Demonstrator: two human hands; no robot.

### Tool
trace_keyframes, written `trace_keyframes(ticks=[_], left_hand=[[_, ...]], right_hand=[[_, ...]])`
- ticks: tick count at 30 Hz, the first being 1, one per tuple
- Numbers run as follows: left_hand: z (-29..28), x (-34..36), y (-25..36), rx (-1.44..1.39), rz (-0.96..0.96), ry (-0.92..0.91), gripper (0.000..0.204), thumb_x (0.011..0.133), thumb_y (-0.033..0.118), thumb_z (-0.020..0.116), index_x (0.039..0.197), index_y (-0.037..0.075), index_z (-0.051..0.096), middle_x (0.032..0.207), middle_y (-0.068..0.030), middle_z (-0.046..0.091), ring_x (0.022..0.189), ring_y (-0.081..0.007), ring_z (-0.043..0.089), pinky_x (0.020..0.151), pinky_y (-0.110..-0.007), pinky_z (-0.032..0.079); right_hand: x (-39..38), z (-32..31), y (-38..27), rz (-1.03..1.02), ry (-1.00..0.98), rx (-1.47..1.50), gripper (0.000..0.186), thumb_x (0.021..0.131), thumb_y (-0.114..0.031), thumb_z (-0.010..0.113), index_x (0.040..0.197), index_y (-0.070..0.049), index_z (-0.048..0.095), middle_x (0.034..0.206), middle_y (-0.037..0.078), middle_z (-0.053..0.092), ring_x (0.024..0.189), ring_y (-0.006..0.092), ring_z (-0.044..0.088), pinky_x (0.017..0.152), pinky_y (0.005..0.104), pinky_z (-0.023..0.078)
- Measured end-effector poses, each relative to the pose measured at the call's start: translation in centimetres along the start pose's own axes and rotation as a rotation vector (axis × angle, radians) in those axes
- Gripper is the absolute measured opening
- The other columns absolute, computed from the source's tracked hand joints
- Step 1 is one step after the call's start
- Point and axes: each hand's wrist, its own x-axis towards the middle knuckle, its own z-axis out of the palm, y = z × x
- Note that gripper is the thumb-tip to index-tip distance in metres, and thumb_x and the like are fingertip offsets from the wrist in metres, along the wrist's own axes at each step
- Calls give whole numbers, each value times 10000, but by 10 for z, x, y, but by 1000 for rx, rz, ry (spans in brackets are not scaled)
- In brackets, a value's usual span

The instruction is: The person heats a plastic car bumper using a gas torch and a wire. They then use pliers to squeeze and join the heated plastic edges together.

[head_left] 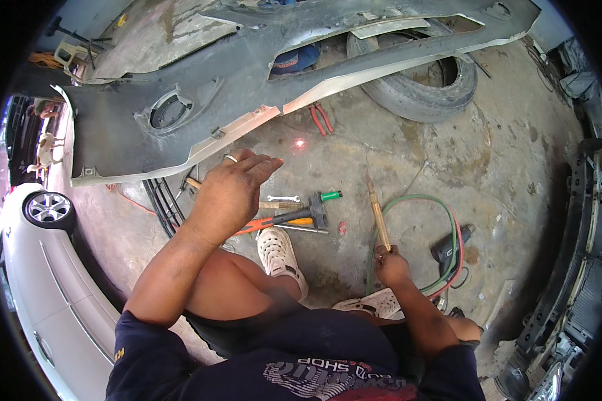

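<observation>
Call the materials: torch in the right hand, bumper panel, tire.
Torch: probably brass, judging by its dull golden tone; worn finish.
Bumper panel: likely moulded plastic, with a matte dark-grey inner face and thin, pale edges.
Tire: rubber by the look, dull grey-black and scuffed along the sidewall.

Wide fisheye view from head height, steeply downward

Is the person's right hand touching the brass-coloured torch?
Touching. The head view shows the right hand wrapped around the lower end of the brass-coloured torch.
</observation>
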Motion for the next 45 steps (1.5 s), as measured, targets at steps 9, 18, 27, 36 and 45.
trace_keyframes(ticks=[9,18,27,36,45], left_hand=[[27,4,-6,78,136,-51,533,851,20,652,1374,110,699,1345,-105,725,1198,-327,690,988,-426,585],[24,-17,4,130,260,7,568,830,141,697,1395,75,681,1320,-36,705,1152,-287,616,943,-416,580],[40,-20,-23,209,80,-160,519,876,93,646,1391,29,650,1375,-98,692,1164,-349,640,911,-404,615],[46,-13,-28,226,31,-256,477,900,86,666,1374,31,654,1260,-188,715,1143,-386,676,907,-443,613],[21,33,-77,187,-194,205,621,960,273,751,1520,102,545,1323,-193,688,1183,-370,663,975,-536,527]], right_hand=[[56,2,-18,-146,-54,-85,451,984,-365,694,1314,-59,653,1115,247,732,976,445,727,876,494,584],[21,-166,-250,-57,-460,1400,348,1091,-330,616,1248,-24,666,944,58,684,697,113,588,617,274,476],[73,-118,-311,-148,-203,1515,133,1074,-123,604,1053,-8,666,866,56,654,697,124,583,592,297,478],[102,-87,-323,-351,-27,1256,149,1101,-87,524,1094,-13,653,934,94,723,792,150,650,694,332,565],[119,-89,-293,-332,-120,1134,174,1133,-139,486,1156,-39,627,901,73,684,812,151,660,735,327,598]])
